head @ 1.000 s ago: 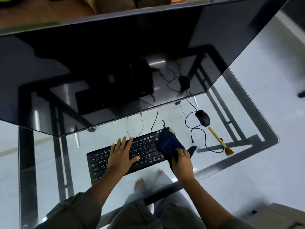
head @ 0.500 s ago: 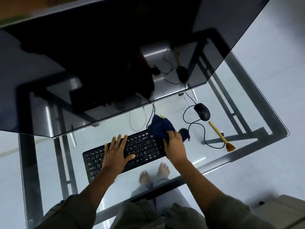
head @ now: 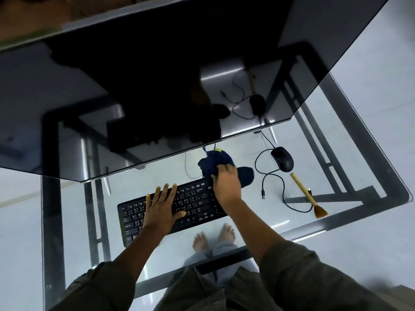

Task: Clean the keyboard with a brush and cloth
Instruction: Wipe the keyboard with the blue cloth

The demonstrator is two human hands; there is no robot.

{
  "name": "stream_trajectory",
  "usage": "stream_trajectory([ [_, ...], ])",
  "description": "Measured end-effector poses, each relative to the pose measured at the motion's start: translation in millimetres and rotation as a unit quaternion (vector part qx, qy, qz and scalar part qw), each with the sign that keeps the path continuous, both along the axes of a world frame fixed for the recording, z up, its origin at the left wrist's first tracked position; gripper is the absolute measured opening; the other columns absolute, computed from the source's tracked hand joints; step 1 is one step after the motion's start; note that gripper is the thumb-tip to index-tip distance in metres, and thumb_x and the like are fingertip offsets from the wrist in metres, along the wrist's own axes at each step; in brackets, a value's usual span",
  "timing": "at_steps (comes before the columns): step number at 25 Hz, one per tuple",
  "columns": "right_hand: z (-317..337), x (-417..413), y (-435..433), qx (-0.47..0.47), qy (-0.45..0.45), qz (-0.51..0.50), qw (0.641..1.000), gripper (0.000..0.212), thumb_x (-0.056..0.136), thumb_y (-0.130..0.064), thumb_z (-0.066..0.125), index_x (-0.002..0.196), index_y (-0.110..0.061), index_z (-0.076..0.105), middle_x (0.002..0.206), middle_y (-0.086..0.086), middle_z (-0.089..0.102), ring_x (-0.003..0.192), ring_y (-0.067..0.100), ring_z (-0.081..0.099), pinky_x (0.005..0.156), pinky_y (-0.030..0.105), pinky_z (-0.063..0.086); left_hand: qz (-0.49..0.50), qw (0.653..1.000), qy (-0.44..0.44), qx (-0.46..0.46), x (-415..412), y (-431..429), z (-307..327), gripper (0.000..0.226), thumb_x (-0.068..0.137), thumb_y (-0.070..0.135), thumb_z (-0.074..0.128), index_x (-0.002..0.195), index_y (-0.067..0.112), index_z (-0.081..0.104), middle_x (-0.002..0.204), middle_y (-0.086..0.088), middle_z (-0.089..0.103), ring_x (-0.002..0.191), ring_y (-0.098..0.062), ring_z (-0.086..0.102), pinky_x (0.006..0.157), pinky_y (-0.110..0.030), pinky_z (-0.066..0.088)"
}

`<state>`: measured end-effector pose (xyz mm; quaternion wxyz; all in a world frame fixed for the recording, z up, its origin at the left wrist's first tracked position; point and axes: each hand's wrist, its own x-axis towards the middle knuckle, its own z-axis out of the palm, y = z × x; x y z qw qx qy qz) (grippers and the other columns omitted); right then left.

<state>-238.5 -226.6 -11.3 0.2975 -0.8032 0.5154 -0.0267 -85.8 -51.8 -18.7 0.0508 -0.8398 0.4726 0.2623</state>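
A black keyboard (head: 197, 204) lies on the glass table in front of me. My left hand (head: 162, 208) rests flat on its left and middle keys, fingers spread, holding it down. My right hand (head: 225, 186) presses a dark blue cloth (head: 213, 163) against the keyboard's far right end; part of the cloth bulges out to the right of the hand. A wooden-handled brush (head: 308, 196) lies on the glass to the right, bristles toward me, untouched.
A large dark monitor (head: 157, 86) leans over the far side of the glass table (head: 336, 223). A black mouse (head: 282, 162) with a looping cable (head: 272, 191) lies between the keyboard and the brush. My bare feet show through the glass.
My right hand has pushed the cloth from the keyboard's near right corner up toward its far right edge. My left hand has stayed on the keys.
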Motion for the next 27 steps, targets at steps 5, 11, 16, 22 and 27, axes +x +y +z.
stream_trajectory([
  [5,2.4,29.1,36.8,0.007,-0.004,0.15,0.989,0.035,0.096,-0.017,0.057,0.129,-0.008,0.052,0.13,0.012,0.052,0.125,0.028,0.045,0.101,0.04,0.049,0.005,1.0,0.001,0.002,0.5,0.7,1.2,0.092,0.089,0.066,0.052,0.159,0.031,0.002,0.168,0.0,0.007,0.155,-0.026,0.002,0.124,-0.052,0.002],
  [11,-6.0,-27.3,-20.7,-0.003,0.022,-0.022,1.0,0.034,0.097,-0.018,0.056,0.129,-0.007,0.053,0.127,0.015,0.057,0.123,0.03,0.049,0.099,0.041,0.05,0.013,1.0,-0.001,0.005,-1.3,-0.9,2.8,0.093,0.088,0.067,0.051,0.158,0.033,0.0,0.168,0.0,0.005,0.155,-0.025,0.0,0.124,-0.05,0.001],
  [16,2.2,12.4,27.2,-0.007,0.005,0.12,0.993,0.035,0.094,-0.013,0.058,0.128,-0.008,0.054,0.126,0.012,0.057,0.121,0.028,0.048,0.097,0.039,0.05,0.008,1.0,-0.01,0.009,-1.7,-1.0,4.3,0.093,0.089,0.066,0.051,0.158,0.032,-0.001,0.168,0.001,0.006,0.155,-0.024,0.001,0.124,-0.049,0.002],
  [22,3.1,-28.1,-20.1,-0.009,0.019,-0.018,1.0,0.033,0.096,-0.016,0.058,0.128,-0.006,0.057,0.123,0.015,0.061,0.117,0.03,0.056,0.096,0.041,0.051,0.011,1.0,0.005,0.002,-1.6,0.0,3.1,0.092,0.09,0.066,0.05,0.158,0.033,-0.003,0.168,0.001,0.004,0.155,-0.025,-0.002,0.124,-0.05,0.0],
  [27,6.4,12.5,24.4,-0.015,0.025,0.026,0.999,0.033,0.096,-0.018,0.059,0.127,-0.008,0.058,0.124,0.013,0.06,0.119,0.03,0.051,0.098,0.04,0.047,-0.002,1.0,0.016,-0.007,4.6,1.9,0.2,0.091,0.089,0.069,0.047,0.159,0.033,-0.001,0.168,0.001,0.006,0.155,-0.025,-0.001,0.123,-0.054,0.001],
])
